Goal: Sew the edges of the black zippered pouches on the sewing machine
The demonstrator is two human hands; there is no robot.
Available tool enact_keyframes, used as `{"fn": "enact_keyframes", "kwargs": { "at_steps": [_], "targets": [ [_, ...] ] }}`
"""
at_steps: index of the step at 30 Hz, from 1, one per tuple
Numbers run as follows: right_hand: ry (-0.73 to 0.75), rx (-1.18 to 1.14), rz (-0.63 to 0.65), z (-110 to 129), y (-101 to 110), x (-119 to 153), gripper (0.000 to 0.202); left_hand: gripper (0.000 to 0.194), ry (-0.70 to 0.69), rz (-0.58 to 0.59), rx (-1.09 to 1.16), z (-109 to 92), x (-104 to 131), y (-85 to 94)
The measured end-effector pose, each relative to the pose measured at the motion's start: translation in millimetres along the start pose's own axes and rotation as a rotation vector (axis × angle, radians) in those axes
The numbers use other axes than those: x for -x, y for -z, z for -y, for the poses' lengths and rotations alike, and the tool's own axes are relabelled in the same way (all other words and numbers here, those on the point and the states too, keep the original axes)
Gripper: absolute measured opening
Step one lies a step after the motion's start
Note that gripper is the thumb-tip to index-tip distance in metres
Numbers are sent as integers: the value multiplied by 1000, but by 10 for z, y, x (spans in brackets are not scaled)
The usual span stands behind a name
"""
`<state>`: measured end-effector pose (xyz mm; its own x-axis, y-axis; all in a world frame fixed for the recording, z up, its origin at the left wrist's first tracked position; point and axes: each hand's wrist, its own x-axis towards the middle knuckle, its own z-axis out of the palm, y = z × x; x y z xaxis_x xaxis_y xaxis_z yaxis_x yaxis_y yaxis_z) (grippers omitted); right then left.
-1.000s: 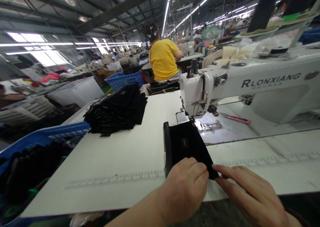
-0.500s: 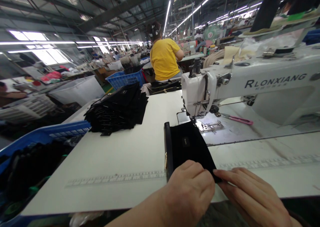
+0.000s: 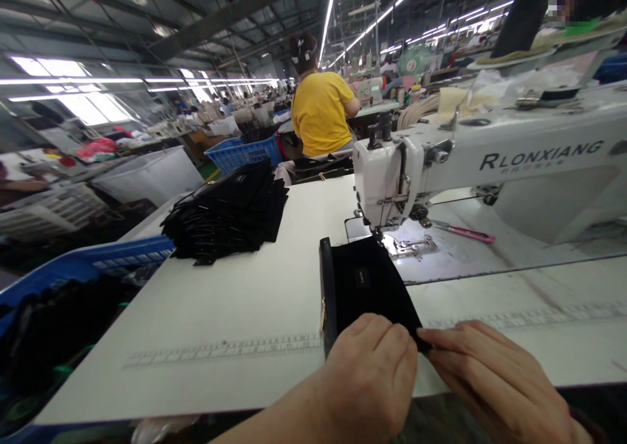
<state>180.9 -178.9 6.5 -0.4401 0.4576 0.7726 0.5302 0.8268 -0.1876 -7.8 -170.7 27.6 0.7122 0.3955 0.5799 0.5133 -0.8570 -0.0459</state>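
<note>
Okay, we have a black pouch flat on the table, back from the near edge, its far right corner at the foot of the machine. Zip runs down its left side, label faces up. Our left hand is curled shut on the near end; our right hand has fingers fairly straight, tips pinched on the near right corner. Left thumb we can't see.

Risks, as we judge: if the two hands tug unevenly, the pouch pivots at the foot and its right edge runs off line. Left fist bunching the cloth could pucker it. Too hard a pull from the near end might bend the needle; too slack a right pinch, and that corner folds under. Zip pull could catch and drag that side. Stack by the table's left edge leans unevenly, so a jolt could tip pieces toward the blue basket. Pink cutter lies right of the foot, apart from the cloth; low risk.
</note>
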Motion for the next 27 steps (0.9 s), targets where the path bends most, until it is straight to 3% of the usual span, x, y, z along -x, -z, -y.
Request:
{"fn": "enact_keyframes", "kwargs": {
  "at_steps": [5,10,15,21,27],
  "targets": [
    [143,130,100,-125,67,104,28,26,-48,45,-12,16,-33,34],
    [253,201,175,-121,127,-14,37,20,-74,-1,-34,-1,-30,-40],
    [336,281,152,-133,139,-130,41,35,44,-49,-175,53,58,-110],
    [293,248,77,-163,46,-77,40,30,-111,-54,-200,175,117,-48],
    [148,236,15,-165,-217,118,48,19,-181,-83,-189,157,191,-332]
  ]
}}
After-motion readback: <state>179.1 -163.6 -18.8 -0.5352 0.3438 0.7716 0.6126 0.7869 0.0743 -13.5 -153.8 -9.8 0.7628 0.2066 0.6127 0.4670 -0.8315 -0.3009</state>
